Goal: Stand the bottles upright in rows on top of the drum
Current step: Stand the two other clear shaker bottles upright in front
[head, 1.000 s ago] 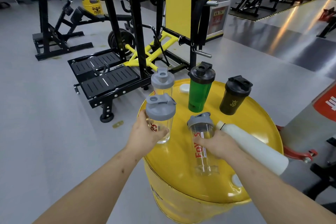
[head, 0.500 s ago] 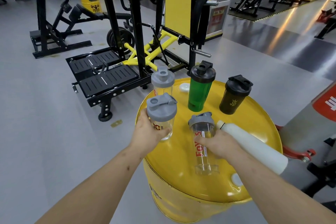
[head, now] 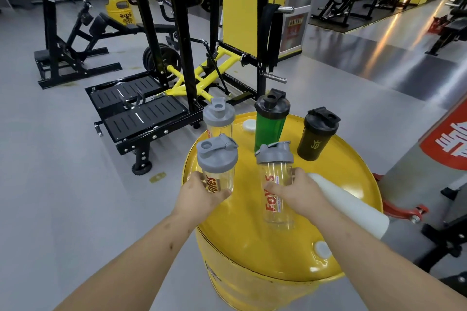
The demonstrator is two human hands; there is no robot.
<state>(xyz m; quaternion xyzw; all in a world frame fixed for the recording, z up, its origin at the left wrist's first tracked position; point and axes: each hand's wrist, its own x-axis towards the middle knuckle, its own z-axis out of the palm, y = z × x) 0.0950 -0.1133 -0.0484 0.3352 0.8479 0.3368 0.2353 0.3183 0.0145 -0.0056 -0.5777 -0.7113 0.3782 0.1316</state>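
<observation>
Six bottles sit on the yellow drum [head: 336, 179]. Three stand at the far side: a clear one with a grey lid [head: 217, 118] at 11 o'clock, a green one [head: 270, 121] at 12, and a black one [head: 317, 134] at 1 o'clock. We hold two more clear bottles nearer to us. Our left hand [head: 199, 197] is wrapped around the clear left bottle [head: 217, 166] at 9 o'clock, close to the drum's edge; we cannot tell if its bottom touches the top. Our right hand [head: 300, 194] is wrapped around the middle bottle [head: 276, 184], which stands near the drum's middle. Both sets of fingers are curled tight on the bottle sides. A white bottle [head: 351, 207] lies on its side at 3 o'clock, partly under our right wrist.

We think the clear bottles are empty, so they should be light and easy to tip. The plastic looks hard and smooth, and the drum top is shiny metal, so they may slide. Holding them around the middle seems best. The white bottle is round and could roll, so we would grab it around its body.
</observation>
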